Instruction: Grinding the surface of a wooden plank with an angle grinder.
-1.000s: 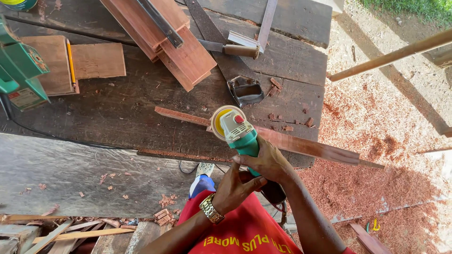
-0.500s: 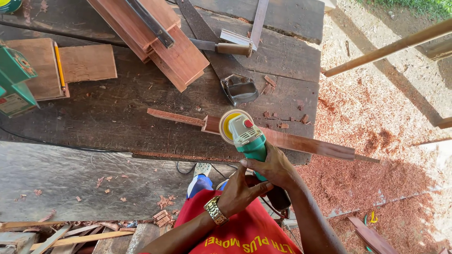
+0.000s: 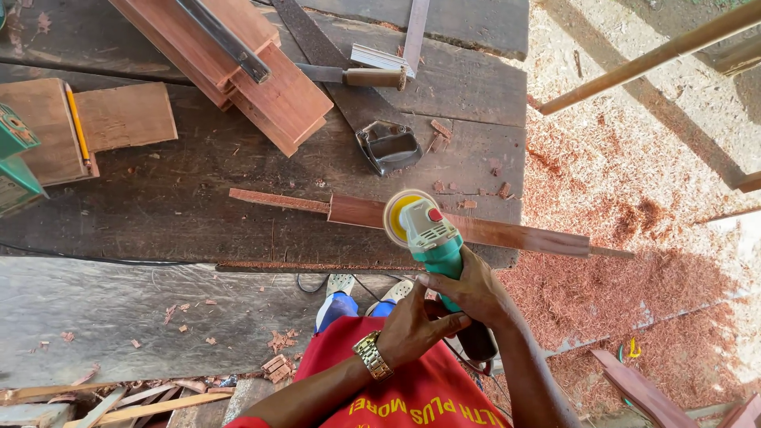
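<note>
My right hand (image 3: 469, 289) grips the green body of a handheld sander (image 3: 424, 230) whose yellow disc rests on a long reddish wooden strip (image 3: 507, 233). The strip lies across the dark workbench (image 3: 174, 214) and sticks out past its right edge. My left hand (image 3: 414, 326), with a gold watch on the wrist, presses against the tool's handle just behind the right hand. A red shirt shows below my arms.
Stacked reddish planks (image 3: 261, 71) with a metal bar lie at the back. A hand saw (image 3: 349, 75), a black tool guard (image 3: 388, 147), wood blocks with a yellow pencil (image 3: 77, 127) and a green machine (image 3: 16, 166) sit on the bench. Red sawdust (image 3: 618, 277) covers the ground at right.
The sander has slid right along the strip, and the view has shifted slightly. Both hands keep their hold on the tool.
</note>
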